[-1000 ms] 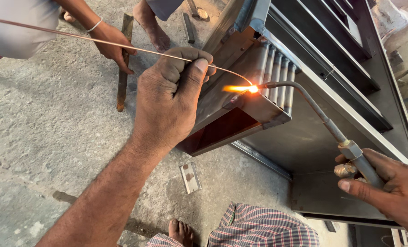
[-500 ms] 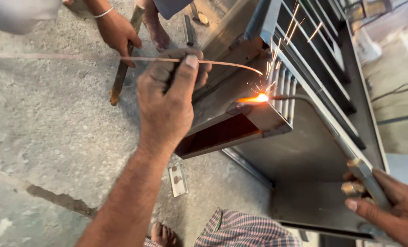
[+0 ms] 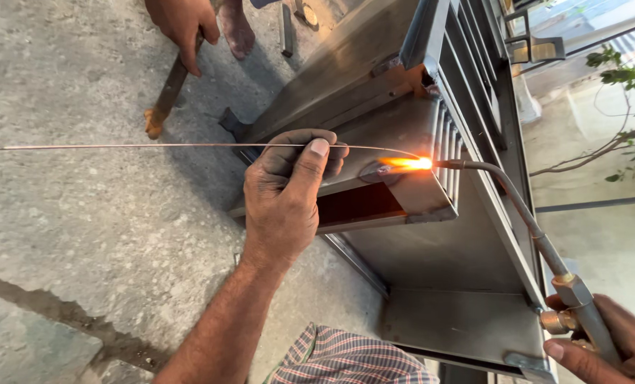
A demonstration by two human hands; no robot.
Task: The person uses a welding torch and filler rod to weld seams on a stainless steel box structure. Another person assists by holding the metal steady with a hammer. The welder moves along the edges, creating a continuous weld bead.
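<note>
Currently, left hand (image 3: 287, 203) pinching thin metal filler rod (image 3: 154, 146), right hand (image 3: 609, 341) gripping brass-fitted gas torch (image 3: 516, 213), flame (image 3: 406, 163) on grey sheet-metal cabinet (image 3: 445, 249).

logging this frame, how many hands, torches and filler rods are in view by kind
hands: 3, left hand, right hand, another person's hand
torch: 1
filler rod: 1
total: 5
</note>
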